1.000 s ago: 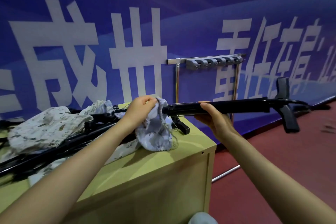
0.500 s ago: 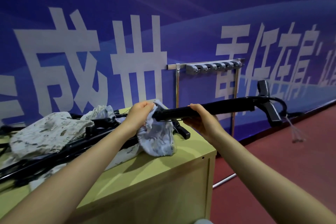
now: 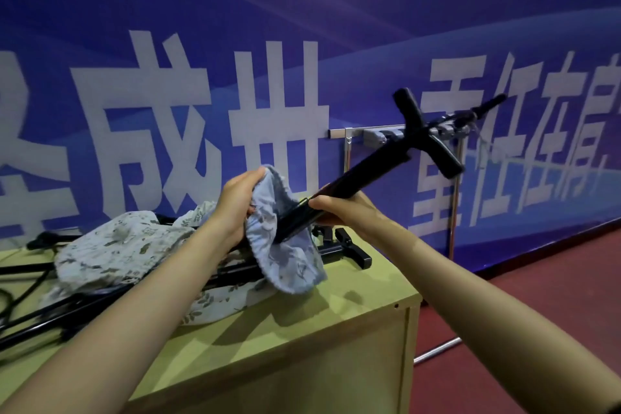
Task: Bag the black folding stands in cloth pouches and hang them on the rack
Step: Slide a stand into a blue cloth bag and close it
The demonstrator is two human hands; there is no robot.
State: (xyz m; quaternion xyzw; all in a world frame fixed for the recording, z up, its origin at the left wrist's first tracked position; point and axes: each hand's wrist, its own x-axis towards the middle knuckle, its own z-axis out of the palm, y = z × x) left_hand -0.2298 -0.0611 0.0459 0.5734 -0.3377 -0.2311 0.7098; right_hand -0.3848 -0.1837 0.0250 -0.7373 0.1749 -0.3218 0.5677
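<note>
Head view: I am holding the mouth of a cloth pouch (image 3: pixel 285 245) wide with my left hand (image 3: pixel 235 202), fingers (image 3: pixel 250 176) pinched on its upper rim so the opening is facing the incoming end. My right hand (image 3: pixel 342 212) is wrapped around the shaft of 1 black folding stand (image 3: pixel 366 171), tilted up to the right so its lower tip is sliding down into the pouch while the crossed head is sticking out high. More stands (image 3: pixel 84 309) and pouches (image 3: pixel 111 245) are lying heaped on the counter (image 3: pixel 302 329), within reach. The rack (image 3: pixel 369 131) is waiting on the wall behind, seemingly with nothing hung.
</note>
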